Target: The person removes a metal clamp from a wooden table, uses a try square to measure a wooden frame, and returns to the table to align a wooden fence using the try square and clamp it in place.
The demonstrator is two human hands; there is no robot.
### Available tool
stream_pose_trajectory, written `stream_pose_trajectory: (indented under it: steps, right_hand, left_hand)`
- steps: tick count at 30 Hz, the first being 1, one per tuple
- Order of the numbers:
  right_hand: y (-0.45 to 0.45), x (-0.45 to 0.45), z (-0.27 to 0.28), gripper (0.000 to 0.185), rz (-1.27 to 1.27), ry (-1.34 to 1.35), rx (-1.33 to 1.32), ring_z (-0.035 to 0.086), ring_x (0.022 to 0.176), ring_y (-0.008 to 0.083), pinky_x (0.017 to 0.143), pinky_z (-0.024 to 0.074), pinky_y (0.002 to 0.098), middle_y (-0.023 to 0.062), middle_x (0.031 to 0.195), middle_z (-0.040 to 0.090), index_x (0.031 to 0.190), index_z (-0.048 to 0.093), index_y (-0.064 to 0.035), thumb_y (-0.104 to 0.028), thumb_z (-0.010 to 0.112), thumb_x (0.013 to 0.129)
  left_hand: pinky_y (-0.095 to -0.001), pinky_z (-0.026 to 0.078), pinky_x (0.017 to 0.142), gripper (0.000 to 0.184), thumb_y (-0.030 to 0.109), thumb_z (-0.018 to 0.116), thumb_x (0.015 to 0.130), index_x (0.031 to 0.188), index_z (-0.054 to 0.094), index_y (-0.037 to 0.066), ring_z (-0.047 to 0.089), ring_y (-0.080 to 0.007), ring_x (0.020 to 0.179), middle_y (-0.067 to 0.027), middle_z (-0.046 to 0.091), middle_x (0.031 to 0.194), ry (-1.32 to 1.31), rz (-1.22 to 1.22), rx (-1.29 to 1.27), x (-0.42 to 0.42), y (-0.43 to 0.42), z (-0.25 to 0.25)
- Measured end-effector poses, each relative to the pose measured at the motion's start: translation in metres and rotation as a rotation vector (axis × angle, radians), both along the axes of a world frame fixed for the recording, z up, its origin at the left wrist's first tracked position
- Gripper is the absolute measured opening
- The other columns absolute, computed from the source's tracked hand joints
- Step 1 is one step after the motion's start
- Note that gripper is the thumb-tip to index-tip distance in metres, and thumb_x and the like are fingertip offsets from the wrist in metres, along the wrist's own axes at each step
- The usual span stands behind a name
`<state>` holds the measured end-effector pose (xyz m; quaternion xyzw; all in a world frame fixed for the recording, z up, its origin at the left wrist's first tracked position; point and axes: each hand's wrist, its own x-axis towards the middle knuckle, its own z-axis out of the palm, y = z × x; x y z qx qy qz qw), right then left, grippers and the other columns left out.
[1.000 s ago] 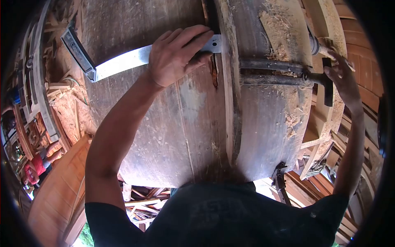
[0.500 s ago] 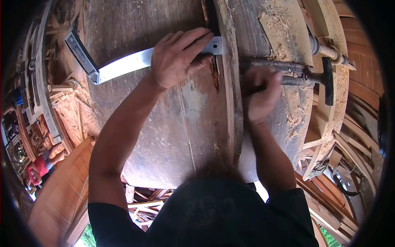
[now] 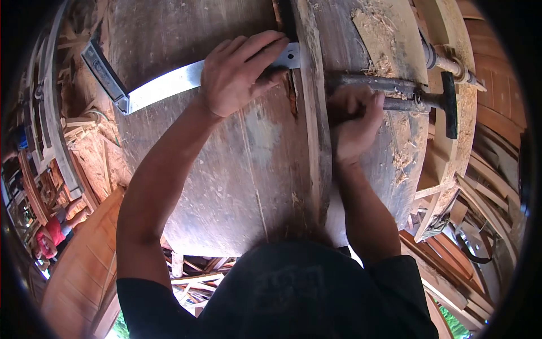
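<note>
My left hand [image 3: 228, 76] is closed over the silver blade of a try square [image 3: 169, 87], with fingers along the far edge and thumb on the near side. The square's dark stock [image 3: 104, 73] points away at the left, and its blade end meets a long upright wooden strip [image 3: 314, 113]. Beyond that strip, my right hand [image 3: 359, 121] is closed with curled fingers, close to the strip's right side. Whatever its fingers hold is hidden. Just right of it lie dark metal bars [image 3: 395, 85] with a black T-shaped end [image 3: 449, 105].
Both arms reach over a wide, worn wooden worktop [image 3: 220, 186]. Wood shavings [image 3: 384, 37] lie on its right side. A light wooden frame [image 3: 435, 164] and stacked timber [image 3: 485, 192] stand at the right. A person in red [image 3: 51, 234] is at far left, beside a curved wooden panel [image 3: 84, 260].
The whole view has shifted slightly, moving things a little left and up. My right hand's fingers have shifted slightly and it stays beside the strip. The left hand keeps its hold on the square.
</note>
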<state>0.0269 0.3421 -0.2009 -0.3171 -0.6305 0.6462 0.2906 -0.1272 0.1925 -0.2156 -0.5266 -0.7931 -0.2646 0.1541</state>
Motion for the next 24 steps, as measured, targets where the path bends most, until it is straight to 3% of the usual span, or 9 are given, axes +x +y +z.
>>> stream_pose_trajectory:
  steps: [3,9,10,12,14,18,20,22,24]
  right_hand:
    - [0.02,0.001,0.006,0.048,0.052,0.147,-0.002,0.039,0.059,0.013,0.057,0.0308,0.0302,0.0022,0.062,0.046,0.073,0.053,-0.0036,-0.033,0.033,0.105]
    - [0.121,0.012,0.098,0.019,0.329,-0.143,0.776,0.046,0.057,0.0055,0.051,0.0326,0.0236,0.0026,0.067,0.057,0.084,0.063,-0.0053,-0.017,0.062,0.099]
    - [0.15,0.011,0.112,0.014,0.401,-0.235,1.132,0.064,0.069,0.0104,0.056,0.0472,0.0253,0.0077,0.083,0.067,0.094,0.068,-0.0044,-0.018,0.064,0.097]
    - [0.199,0.014,0.127,0.019,0.563,-0.407,1.27,0.07,0.101,0.024,0.083,0.058,0.0362,0.0153,0.114,0.068,0.11,0.07,-0.0041,-0.015,0.066,0.095]
    - [0.232,0.003,0.131,0.024,0.743,-0.464,1.519,0.066,0.112,0.0286,0.093,0.0567,0.0404,0.016,0.124,0.065,0.116,0.069,-0.0048,-0.012,0.066,0.094]
    - [0.224,0.007,0.107,0.034,0.566,-0.525,1.581,0.061,0.122,0.0297,0.096,0.0556,0.0407,0.0143,0.126,0.064,0.125,0.064,-0.0076,-0.006,0.067,0.091]
    - [0.128,0.009,0.132,0.025,0.52,-0.422,1.305,0.063,0.108,0.0292,0.088,0.0547,0.0434,0.0142,0.113,0.064,0.112,0.063,-0.0057,-0.006,0.067,0.087]
    - [0.026,0.028,0.133,0.016,0.857,-0.16,0.918,0.062,0.083,0.0312,0.076,0.0519,0.045,0.014,0.087,0.063,0.095,0.061,-0.006,-0.009,0.066,0.08]
    - [-0.044,0.033,0.129,0.011,1.317,-0.336,0.519,0.061,0.072,0.0325,0.069,0.0485,0.0478,0.0142,0.071,0.061,0.082,0.058,-0.0043,-0.011,0.065,0.078]
  left_hand:
    - [-0.0331,0.054,0.075,0.049,0.032,0.08,0.074,0.117,0.069,0.011,0.065,-0.0185,0.084,0.0007,0.065,0.12,0.009,-0.005,0.016,-0.001,0.0,-0.004]
    - [-0.0328,0.055,0.075,0.049,0.031,0.08,0.074,0.117,0.069,0.01,0.066,-0.0186,0.085,0.0003,0.065,0.119,0.005,-0.014,0.026,-0.002,0.001,-0.005]
    - [-0.0329,0.055,0.075,0.049,0.032,0.08,0.074,0.117,0.068,0.01,0.066,-0.0188,0.085,0.0001,0.065,0.119,0.007,-0.011,0.024,-0.001,0.001,-0.004]
    - [-0.033,0.055,0.075,0.049,0.032,0.08,0.074,0.117,0.068,0.01,0.066,-0.0191,0.086,-0.0003,0.065,0.118,0.012,-0.007,0.017,0.0,0.001,-0.002]
    - [-0.0333,0.055,0.076,0.049,0.032,0.08,0.075,0.117,0.068,0.01,0.066,-0.0196,0.086,-0.0008,0.065,0.119,0.017,-0.014,0.02,-0.001,0.001,-0.003]
    - [-0.0346,0.055,0.077,0.049,0.032,0.079,0.075,0.118,0.068,0.01,0.066,-0.0207,0.088,-0.0015,0.065,0.12,0.021,-0.006,0.017,0.0,0.0,-0.005]
    - [-0.0348,0.055,0.077,0.049,0.032,0.079,0.076,0.118,0.068,0.01,0.066,-0.021,0.089,-0.0014,0.064,0.121,-0.006,0.004,-0.004,0.0,0.0,-0.003]
    - [-0.0349,0.054,0.077,0.049,0.031,0.079,0.076,0.118,0.067,0.01,0.066,-0.0211,0.09,-0.0013,0.064,0.121,-0.019,0.008,-0.025,0.004,-0.001,-0.002]
    - [-0.0349,0.053,0.078,0.048,0.031,0.079,0.076,0.118,0.067,0.01,0.065,-0.0211,0.091,-0.0012,0.064,0.121,0.001,-0.002,-0.032,0.0,-0.001,-0.001]
